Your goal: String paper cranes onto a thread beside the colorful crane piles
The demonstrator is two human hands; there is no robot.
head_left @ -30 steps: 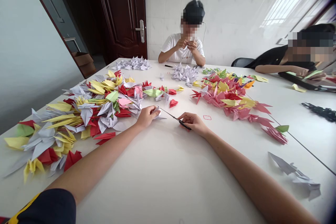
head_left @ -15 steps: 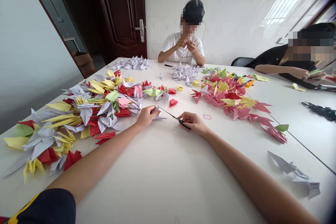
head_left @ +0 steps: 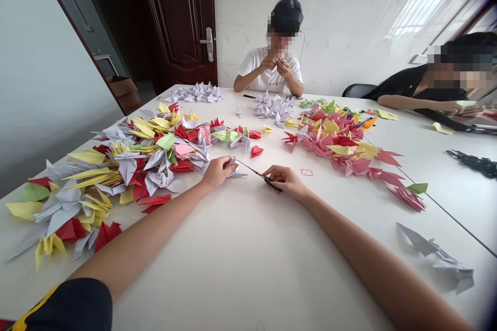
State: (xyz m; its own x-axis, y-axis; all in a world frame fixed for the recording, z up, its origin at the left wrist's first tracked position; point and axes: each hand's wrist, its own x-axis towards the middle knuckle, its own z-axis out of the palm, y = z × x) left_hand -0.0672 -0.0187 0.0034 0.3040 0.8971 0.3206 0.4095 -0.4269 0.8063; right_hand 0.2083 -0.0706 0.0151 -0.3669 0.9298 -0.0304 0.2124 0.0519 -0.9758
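My left hand (head_left: 216, 173) pinches a small white folded paper crane (head_left: 233, 166) at the edge of a large heap of origami cranes (head_left: 132, 176) in red, yellow, white and green. My right hand (head_left: 281, 178) grips a pair of black-handled scissors (head_left: 268, 181). Their thin blades (head_left: 252, 170) reach left towards the white crane, and the tip comes close to it. A small red paper loop (head_left: 306, 172) lies on the white table (head_left: 240, 248) to the right of the scissors.
A pink, red and yellow heap of cranes (head_left: 337, 147) lies to the right, and white cranes (head_left: 273, 107) lie further back. Two seated people work at the far side and right of the table (head_left: 269, 64). A dark door (head_left: 178, 20) stands behind.
My hands hold the same crane and scissors in nearly the same place. The view has tilted very slightly, and the person at the right has shifted their hands a little.
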